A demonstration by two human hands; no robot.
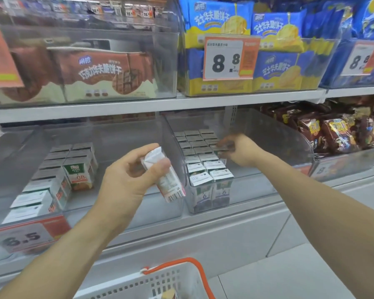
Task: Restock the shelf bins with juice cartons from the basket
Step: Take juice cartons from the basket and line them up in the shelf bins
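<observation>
Bins on the lower shelf, noted from left of frame to right. Left clear bin (117,134) is sitting at lower left, holding two short rows of orange-label juice cartons (79,173) against its left side; the right half of its floor is lying open. A price tag reading 6.5 (26,235) is hanging on its front lip.

Left hand (125,180) is hovering at centre frame, in front of the wall between the two bins, fingers and thumb curling round one tilted carton (171,184), barcode end pointing down. It is grasping that carton clear of both bins.

Right clear bin (268,134) is holding dark-label cartons (203,169) packed in rows along its left wall, with bare floor to their right.

Right hand (240,151) is reaching inside this bin, fingertips (224,145) down on the carton tops at the right-hand row. Blur is hiding whether it is pinching one; cannot tell.

Basket (160,281), white with an orange handle (194,268), is sitting at bottom centre below the hands.
</observation>
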